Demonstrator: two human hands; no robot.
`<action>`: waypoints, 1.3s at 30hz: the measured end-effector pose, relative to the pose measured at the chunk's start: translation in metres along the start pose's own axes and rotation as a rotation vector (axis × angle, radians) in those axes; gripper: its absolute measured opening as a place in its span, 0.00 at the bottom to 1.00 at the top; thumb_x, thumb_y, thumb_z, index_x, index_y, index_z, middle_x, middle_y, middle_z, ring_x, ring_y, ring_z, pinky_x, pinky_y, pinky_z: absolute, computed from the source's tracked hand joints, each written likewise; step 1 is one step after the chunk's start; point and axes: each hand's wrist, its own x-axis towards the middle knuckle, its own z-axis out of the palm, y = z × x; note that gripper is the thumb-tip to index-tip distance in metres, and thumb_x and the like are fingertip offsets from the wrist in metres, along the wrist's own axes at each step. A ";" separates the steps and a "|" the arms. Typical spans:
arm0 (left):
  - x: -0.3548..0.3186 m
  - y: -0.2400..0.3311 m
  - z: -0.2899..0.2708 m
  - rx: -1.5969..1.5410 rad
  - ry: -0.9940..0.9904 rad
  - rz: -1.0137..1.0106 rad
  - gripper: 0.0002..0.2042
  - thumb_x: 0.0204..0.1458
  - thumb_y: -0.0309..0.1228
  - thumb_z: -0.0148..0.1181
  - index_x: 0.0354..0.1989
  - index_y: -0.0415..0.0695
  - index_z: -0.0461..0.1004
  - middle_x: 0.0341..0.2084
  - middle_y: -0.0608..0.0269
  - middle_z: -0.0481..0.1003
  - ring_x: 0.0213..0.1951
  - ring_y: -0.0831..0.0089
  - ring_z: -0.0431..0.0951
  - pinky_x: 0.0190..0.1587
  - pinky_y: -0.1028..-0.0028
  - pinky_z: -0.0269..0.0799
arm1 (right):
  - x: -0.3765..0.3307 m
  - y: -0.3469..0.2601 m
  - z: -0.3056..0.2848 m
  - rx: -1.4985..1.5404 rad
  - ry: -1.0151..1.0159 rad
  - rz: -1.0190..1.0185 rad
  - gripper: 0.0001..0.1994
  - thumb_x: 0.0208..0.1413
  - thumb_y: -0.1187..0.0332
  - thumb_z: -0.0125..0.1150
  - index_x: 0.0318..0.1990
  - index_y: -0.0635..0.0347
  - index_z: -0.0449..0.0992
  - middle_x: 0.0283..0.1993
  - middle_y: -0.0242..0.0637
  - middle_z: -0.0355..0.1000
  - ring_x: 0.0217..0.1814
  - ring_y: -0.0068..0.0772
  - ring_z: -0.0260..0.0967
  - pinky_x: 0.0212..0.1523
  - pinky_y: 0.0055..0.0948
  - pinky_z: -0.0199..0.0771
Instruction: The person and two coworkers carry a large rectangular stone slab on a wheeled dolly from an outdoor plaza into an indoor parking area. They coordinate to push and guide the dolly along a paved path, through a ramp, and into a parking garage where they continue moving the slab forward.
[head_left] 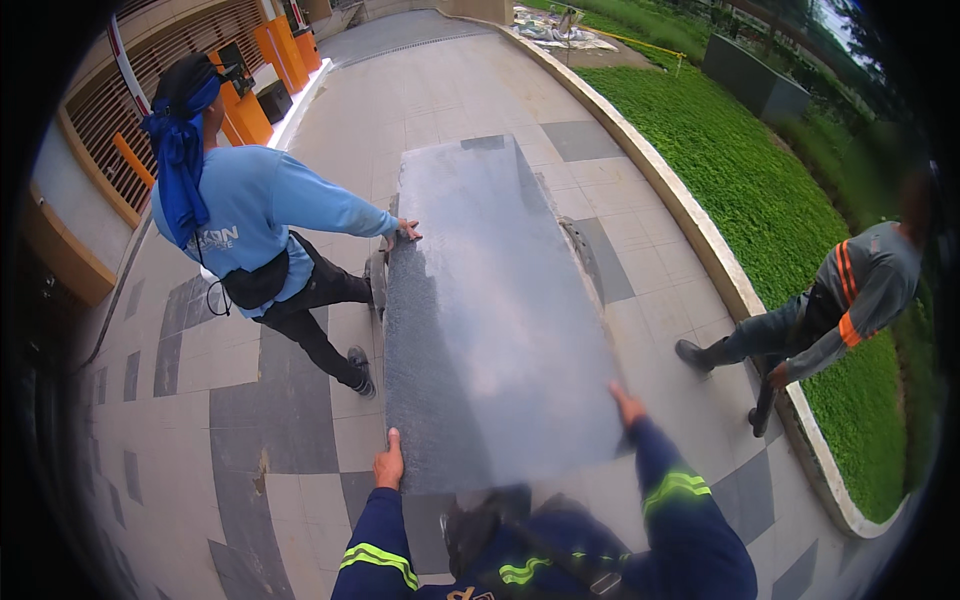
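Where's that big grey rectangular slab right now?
In the head view, the grey rectangular slab lies in the middle, its near end between the person's left hand and right hand, a light-blue-shirted co-worker at its left.

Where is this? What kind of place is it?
Probably an outdoor driveway beside a building: there's tiled paving, green grass along one side, and what looks like a striped barrier arm.

A grey slab (pixel 510 310) bars the centre. Paving (pixel 655 345) gives passage between slab and kerb (pixel 700 226); a blue-shirted co-worker (pixel 250 200) obstructs the left.
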 end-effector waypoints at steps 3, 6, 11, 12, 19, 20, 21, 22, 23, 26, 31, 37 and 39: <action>0.052 0.072 -0.013 -0.002 -0.039 -0.065 0.51 0.55 0.72 0.43 0.58 0.24 0.71 0.58 0.27 0.69 0.66 0.41 0.65 0.68 0.58 0.59 | 0.049 -0.078 0.019 -0.041 0.054 0.009 0.68 0.38 0.20 0.59 0.66 0.85 0.58 0.69 0.71 0.59 0.74 0.59 0.57 0.72 0.41 0.58; 0.118 0.121 -0.020 -0.041 0.029 0.030 0.52 0.54 0.73 0.42 0.55 0.23 0.72 0.56 0.26 0.70 0.64 0.40 0.67 0.66 0.57 0.61 | 0.095 -0.157 0.044 -0.062 0.099 -0.014 0.66 0.38 0.21 0.60 0.65 0.85 0.60 0.67 0.71 0.61 0.73 0.59 0.59 0.72 0.41 0.58; 0.213 0.235 -0.018 0.014 -0.008 -0.044 0.53 0.54 0.73 0.42 0.53 0.20 0.73 0.55 0.25 0.71 0.63 0.39 0.69 0.65 0.55 0.61 | 0.168 -0.261 0.064 -0.032 0.049 0.017 0.66 0.38 0.20 0.60 0.65 0.84 0.60 0.68 0.70 0.61 0.73 0.59 0.59 0.72 0.40 0.57; 0.229 0.254 -0.022 0.000 0.008 -0.040 0.53 0.54 0.73 0.42 0.53 0.20 0.73 0.55 0.25 0.71 0.63 0.40 0.69 0.65 0.56 0.61 | 0.172 -0.288 0.077 -0.029 0.060 0.014 0.66 0.38 0.20 0.59 0.66 0.84 0.60 0.68 0.70 0.61 0.73 0.59 0.59 0.72 0.40 0.57; 0.380 0.375 -0.034 0.001 0.001 -0.067 0.54 0.53 0.74 0.44 0.57 0.20 0.70 0.59 0.28 0.69 0.66 0.44 0.66 0.67 0.59 0.59 | 0.277 -0.446 0.127 0.026 0.079 -0.051 0.65 0.40 0.20 0.58 0.66 0.82 0.61 0.66 0.69 0.63 0.72 0.59 0.61 0.70 0.41 0.59; 0.396 0.394 -0.038 0.015 0.017 -0.061 0.54 0.53 0.74 0.43 0.56 0.21 0.71 0.57 0.27 0.70 0.65 0.42 0.67 0.67 0.58 0.60 | 0.281 -0.468 0.134 0.029 0.064 -0.027 0.64 0.40 0.20 0.58 0.66 0.81 0.61 0.66 0.68 0.63 0.72 0.59 0.61 0.70 0.42 0.59; 0.414 0.409 -0.043 0.029 0.035 -0.056 0.54 0.53 0.74 0.43 0.54 0.21 0.72 0.55 0.26 0.71 0.64 0.41 0.68 0.66 0.57 0.61 | 0.284 -0.492 0.142 -0.004 0.057 -0.002 0.64 0.40 0.20 0.58 0.66 0.81 0.61 0.66 0.68 0.63 0.72 0.59 0.61 0.70 0.42 0.59; 0.434 0.431 -0.045 0.029 0.053 -0.041 0.53 0.53 0.75 0.43 0.53 0.22 0.74 0.54 0.25 0.72 0.62 0.39 0.69 0.65 0.56 0.62 | 0.286 -0.528 0.147 -0.035 0.059 0.009 0.64 0.40 0.20 0.57 0.65 0.81 0.62 0.66 0.68 0.63 0.72 0.59 0.61 0.70 0.42 0.59; 0.453 0.451 -0.047 0.028 0.063 -0.034 0.53 0.53 0.75 0.43 0.52 0.22 0.74 0.53 0.25 0.72 0.62 0.39 0.70 0.65 0.56 0.62 | 0.295 -0.558 0.151 -0.067 0.060 0.020 0.64 0.40 0.20 0.57 0.65 0.81 0.62 0.66 0.68 0.63 0.71 0.59 0.61 0.70 0.42 0.59; 0.512 0.508 -0.048 0.024 0.081 -0.019 0.53 0.52 0.75 0.43 0.49 0.21 0.75 0.52 0.24 0.73 0.61 0.38 0.71 0.64 0.55 0.63 | 0.360 -0.612 0.169 -0.093 0.146 -0.014 0.62 0.41 0.20 0.57 0.64 0.80 0.65 0.65 0.68 0.65 0.70 0.59 0.63 0.69 0.42 0.60; 0.621 0.613 -0.054 0.013 0.057 -0.021 0.53 0.53 0.75 0.44 0.48 0.21 0.76 0.50 0.23 0.73 0.60 0.37 0.72 0.63 0.54 0.64 | 0.449 -0.720 0.195 -0.080 0.100 -0.024 0.60 0.46 0.23 0.56 0.64 0.82 0.63 0.67 0.70 0.62 0.72 0.60 0.59 0.71 0.42 0.57; 0.731 0.744 -0.064 0.018 0.092 0.065 0.52 0.53 0.74 0.43 0.49 0.22 0.76 0.51 0.24 0.73 0.59 0.37 0.72 0.63 0.55 0.63 | 0.566 -0.830 0.238 -0.133 0.189 -0.056 0.62 0.43 0.20 0.55 0.63 0.82 0.65 0.65 0.68 0.65 0.71 0.59 0.61 0.70 0.42 0.58; 0.762 0.789 -0.060 0.052 0.028 0.027 0.51 0.54 0.74 0.42 0.50 0.23 0.76 0.51 0.25 0.74 0.59 0.37 0.72 0.64 0.55 0.63 | 0.616 -0.851 0.245 -0.062 0.122 -0.033 0.62 0.43 0.20 0.55 0.63 0.82 0.65 0.65 0.68 0.65 0.71 0.59 0.61 0.71 0.42 0.57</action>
